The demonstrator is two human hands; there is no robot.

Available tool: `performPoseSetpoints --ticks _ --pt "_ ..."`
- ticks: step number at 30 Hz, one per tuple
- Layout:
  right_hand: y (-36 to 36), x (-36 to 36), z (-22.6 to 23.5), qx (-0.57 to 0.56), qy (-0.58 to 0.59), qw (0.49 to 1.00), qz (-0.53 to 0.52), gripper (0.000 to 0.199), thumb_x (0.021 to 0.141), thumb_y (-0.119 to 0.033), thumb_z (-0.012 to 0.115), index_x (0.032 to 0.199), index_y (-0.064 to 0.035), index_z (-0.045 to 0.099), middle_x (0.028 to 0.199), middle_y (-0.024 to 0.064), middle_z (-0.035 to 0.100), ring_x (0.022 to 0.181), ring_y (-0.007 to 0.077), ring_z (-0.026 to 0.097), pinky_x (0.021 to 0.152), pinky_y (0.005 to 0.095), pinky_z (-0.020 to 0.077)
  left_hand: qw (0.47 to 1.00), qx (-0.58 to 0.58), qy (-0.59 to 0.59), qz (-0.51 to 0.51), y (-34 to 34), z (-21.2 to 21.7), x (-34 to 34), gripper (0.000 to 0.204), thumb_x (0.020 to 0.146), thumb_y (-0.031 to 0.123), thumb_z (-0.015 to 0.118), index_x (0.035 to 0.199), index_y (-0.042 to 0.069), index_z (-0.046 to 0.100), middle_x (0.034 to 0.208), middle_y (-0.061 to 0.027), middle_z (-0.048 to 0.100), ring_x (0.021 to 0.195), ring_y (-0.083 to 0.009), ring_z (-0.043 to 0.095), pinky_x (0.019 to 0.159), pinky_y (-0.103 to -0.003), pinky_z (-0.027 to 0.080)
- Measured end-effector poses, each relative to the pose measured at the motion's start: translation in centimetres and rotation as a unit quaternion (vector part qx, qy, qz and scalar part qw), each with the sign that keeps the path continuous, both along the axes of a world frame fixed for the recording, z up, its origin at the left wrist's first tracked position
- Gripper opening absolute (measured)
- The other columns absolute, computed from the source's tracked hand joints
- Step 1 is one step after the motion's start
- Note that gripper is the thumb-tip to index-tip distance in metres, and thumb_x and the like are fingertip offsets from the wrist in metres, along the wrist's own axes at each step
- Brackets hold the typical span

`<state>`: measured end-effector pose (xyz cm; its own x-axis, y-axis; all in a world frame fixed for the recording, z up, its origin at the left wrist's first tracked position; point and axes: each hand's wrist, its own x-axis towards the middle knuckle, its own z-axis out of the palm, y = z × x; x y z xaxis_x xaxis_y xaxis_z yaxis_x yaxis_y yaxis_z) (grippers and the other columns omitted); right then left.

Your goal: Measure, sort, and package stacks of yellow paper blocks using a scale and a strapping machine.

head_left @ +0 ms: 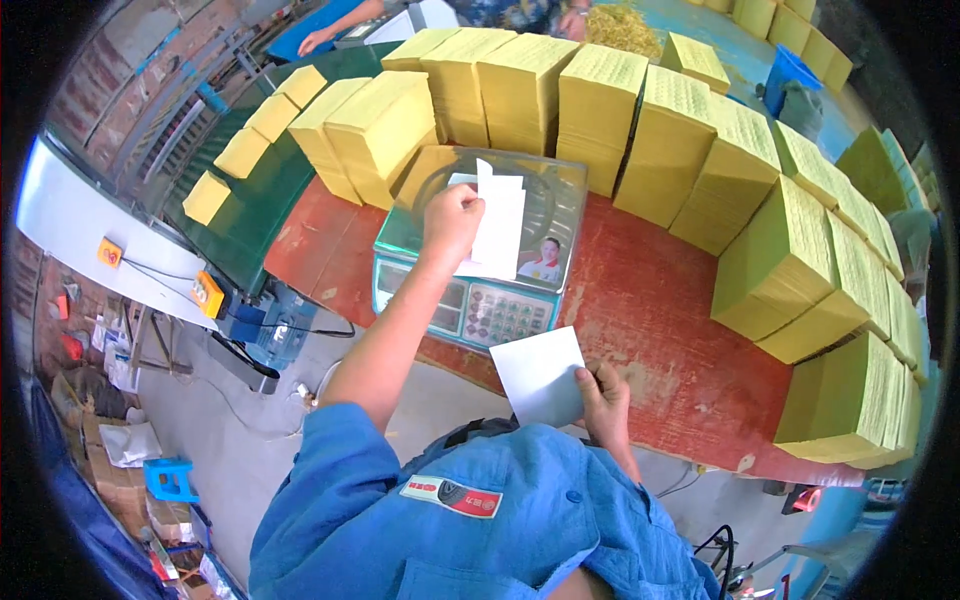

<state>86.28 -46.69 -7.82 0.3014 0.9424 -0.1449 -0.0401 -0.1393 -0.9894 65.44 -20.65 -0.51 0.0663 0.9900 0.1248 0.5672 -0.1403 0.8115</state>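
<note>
On the red table stands an electronic weighing scale (pixel 500 312) with a keypad and a flat pan. Several white sheets of paper (pixel 500 232) lie loosely overlapped on the pan. My left hand (pixel 453 222) is closed over them, pinching a sheet whose upper end sticks up past the fingers. Nearer to me, in front of the scale, my right hand (pixel 604 400) grips a white square sheet (pixel 540 375) by its right edge, thumb on top. Whether that is one sheet or a thin stack, I cannot tell.
Tall stacks of yellow paper (pixel 515 85) curve around the back and right of the red table (pixel 660 330). Smaller yellow stacks (pixel 242 153) sit on a green belt (pixel 262 205) at left. Beyond the stacks, another person's hand (pixel 318 40) is near a blue bin (pixel 300 30).
</note>
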Motion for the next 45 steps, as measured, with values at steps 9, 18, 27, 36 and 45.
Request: performPoseSetpoints --ticks 9,18,27,36,45 --pt "-1.3 2.1 0.1 0.046 -0.042 0.998 -0.029 0.019 0.091 -0.015 0.064 0.097 0.0022 0.063 0.08 0.0128 0.064 0.076 0.0174 0.06 0.069 0.0335 0.0493 0.953 0.064 -0.274 -0.114 -9.4 10.7 1.8 0.015 0.097 0.011 0.051 0.102 0.0 0.06 0.088 -0.003 0.061 0.082 -0.0075 0.057 0.075 -0.024 0.047" --pt "-8.4 11.6 -0.6 0.038 -0.066 0.963 -0.257 0.011 0.09 -0.01 0.063 0.093 0.0014 0.062 0.076 0.0062 0.06 0.074 0.012 0.056 0.066 0.0298 0.0468 0.767 -0.212 -0.474 -0.377 -9.2 15.4 28.1 0.016 0.089 0.014 0.066 0.1 0.003 0.062 0.083 -0.0008 0.062 0.071 -0.0095 0.058 0.059 -0.023 0.045" --pt "-12.4 19.6 -0.9 0.019 -0.045 0.963 -0.266 0.009 0.09 -0.008 0.063 0.088 0.0005 0.062 0.07 0.0028 0.056 0.067 0.0089 0.049 0.06 0.0268 0.043 0.946 -0.113 -0.156 -0.262 -4.7 10.1 41.1 0.018 0.089 0.019 0.064 0.076 0.008 0.06 0.062 0.0013 0.057 0.049 -0.0066 0.048 0.042 -0.022 0.035" --pt "-12.5 23.0 -2.1 0.032 -0.039 0.984 -0.174 0.009 0.088 -0.009 0.065 0.09 0.0005 0.063 0.073 0.0091 0.061 0.068 0.0136 0.056 0.063 0.03 0.0474 0.974 0.055 -0.054 -0.215 -4.1 8.3 42.2 0.024 0.085 0.015 0.063 0.066 0.003 0.057 0.058 0.0028 0.048 0.054 -0.0066 0.041 0.05 -0.028 0.035" --pt "-12.9 23.8 -1.8 0.015 -0.077 0.992 -0.099 0.006 0.088 -0.005 0.066 0.09 -0.0001 0.064 0.077 0.009 0.063 0.072 0.0132 0.057 0.066 0.0301 0.0479 0.978 0.098 0.041 -0.182 -4.0 9.0 42.1 0.021 0.08 0.013 0.063 0.065 0.0 0.057 0.059 -0.0002 0.054 0.058 -0.007 0.047 0.053 -0.029 0.039"
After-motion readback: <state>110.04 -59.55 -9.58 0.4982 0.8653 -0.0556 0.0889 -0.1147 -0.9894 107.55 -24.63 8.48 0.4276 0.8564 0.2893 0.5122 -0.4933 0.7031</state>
